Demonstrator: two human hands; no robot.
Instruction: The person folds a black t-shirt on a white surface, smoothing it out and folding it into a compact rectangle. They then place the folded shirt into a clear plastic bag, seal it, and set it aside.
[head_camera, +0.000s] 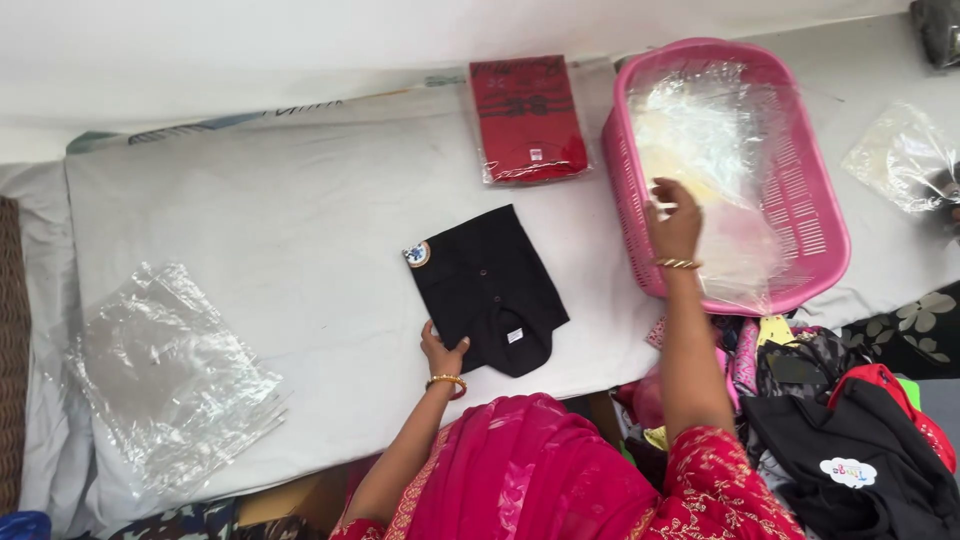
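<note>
Head view | left hand (440, 355) on black shirt (488, 288) | right hand (675, 222) in pink basket (815, 230)

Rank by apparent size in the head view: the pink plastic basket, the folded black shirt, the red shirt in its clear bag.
1. Pink plastic basket
2. Folded black shirt
3. Bagged red shirt, though farther away, so unsure.

Bright, even overhead light, soft shadows, glare on plastic, slight blur
</note>
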